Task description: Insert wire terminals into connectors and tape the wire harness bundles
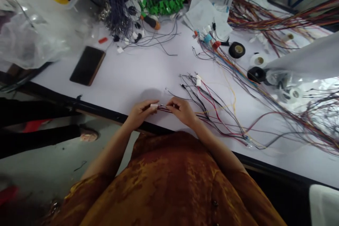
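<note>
At the table's near edge, my left hand [141, 113] is closed on a small white connector housing [154, 106]. Dark red wires [164, 109] run from the housing toward the right. My right hand [182, 111] pinches a thin wire whose metal terminal [162, 105] points at the housing; whether the two touch I cannot tell. Beyond my right hand lie black wires [194, 95] with loose ends, and a second white connector [198, 81] with red wires on it.
A phone [88, 65] lies at the left. Green connectors [169, 3] on dark cables, a screwdriver [152, 22] and papers [208, 12] are at the back. Black tape rolls [237, 49] and a long wire bundle [265, 95] lie to the right. A person's foot [89, 135] shows at left.
</note>
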Tool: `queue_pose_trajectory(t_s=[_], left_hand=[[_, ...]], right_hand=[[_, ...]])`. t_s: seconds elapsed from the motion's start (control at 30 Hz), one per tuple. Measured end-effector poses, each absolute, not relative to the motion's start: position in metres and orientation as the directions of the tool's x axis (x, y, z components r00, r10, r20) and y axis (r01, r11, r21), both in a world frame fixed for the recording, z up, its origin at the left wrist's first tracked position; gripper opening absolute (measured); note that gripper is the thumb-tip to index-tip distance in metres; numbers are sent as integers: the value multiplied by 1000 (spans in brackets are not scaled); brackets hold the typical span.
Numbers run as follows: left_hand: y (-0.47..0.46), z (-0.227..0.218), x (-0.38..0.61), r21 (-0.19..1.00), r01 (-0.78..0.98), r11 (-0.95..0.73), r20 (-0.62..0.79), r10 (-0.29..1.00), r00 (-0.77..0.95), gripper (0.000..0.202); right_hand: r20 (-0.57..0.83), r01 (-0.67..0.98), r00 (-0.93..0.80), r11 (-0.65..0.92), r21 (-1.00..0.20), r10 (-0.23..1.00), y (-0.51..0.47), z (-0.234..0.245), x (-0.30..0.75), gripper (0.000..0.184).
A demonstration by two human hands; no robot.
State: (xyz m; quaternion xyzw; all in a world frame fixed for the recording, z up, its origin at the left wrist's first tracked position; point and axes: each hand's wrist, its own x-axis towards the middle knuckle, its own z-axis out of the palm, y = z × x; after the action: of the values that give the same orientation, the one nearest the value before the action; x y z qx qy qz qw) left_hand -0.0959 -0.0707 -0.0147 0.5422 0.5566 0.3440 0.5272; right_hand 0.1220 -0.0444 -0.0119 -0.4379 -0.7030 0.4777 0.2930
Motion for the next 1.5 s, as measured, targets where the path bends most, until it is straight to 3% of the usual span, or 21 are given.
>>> queue_pose_trajectory(t_s=[0.23, 0.47, 0.63, 0.73, 0.93, 1.07, 1.27, 1.37, 1.5], left_hand=[[-69, -24, -93, 935, -159, 316, -290, 942, 170, 38], [-71, -30, -86, 867, -336, 368, -328, 929, 172, 37], [-73, -27, -85, 870, -267, 414, -389, 910, 144, 41], [-75, -24, -85, 904, -160, 397, -378, 916, 135, 42], [-79, -20, -94, 931, 257, 258, -284, 956, 71, 40], [-76, -24, -98, 916, 297, 270, -296, 954, 44, 47], [-77, -29, -93, 897, 372, 238, -280, 958, 63, 47], [-79, -23, -82, 871, 343, 351, -366, 930, -23, 53], [-85, -12, -57, 727, 363, 582, -530, 813, -243, 49]], right_hand=[[-18, 343, -436, 148, -928, 900, -38, 6, 114, 16], [76, 427, -449, 288, -857, 891, -41, 14, 113, 16], [29, 688, -521, 439, -578, 853, -52, 25, 109, 19], [-20, 734, -569, 497, -464, 822, -58, 24, 101, 19], [-63, 696, -584, 459, -552, 809, -60, 10, 93, 17], [-12, 632, -534, 390, -669, 846, -58, 4, 101, 16], [2, 621, -521, 381, -685, 853, -63, 5, 102, 17], [7, 643, -487, 364, -674, 873, -62, 6, 98, 18], [64, 628, -525, 437, -644, 849, -64, -7, 106, 22]])
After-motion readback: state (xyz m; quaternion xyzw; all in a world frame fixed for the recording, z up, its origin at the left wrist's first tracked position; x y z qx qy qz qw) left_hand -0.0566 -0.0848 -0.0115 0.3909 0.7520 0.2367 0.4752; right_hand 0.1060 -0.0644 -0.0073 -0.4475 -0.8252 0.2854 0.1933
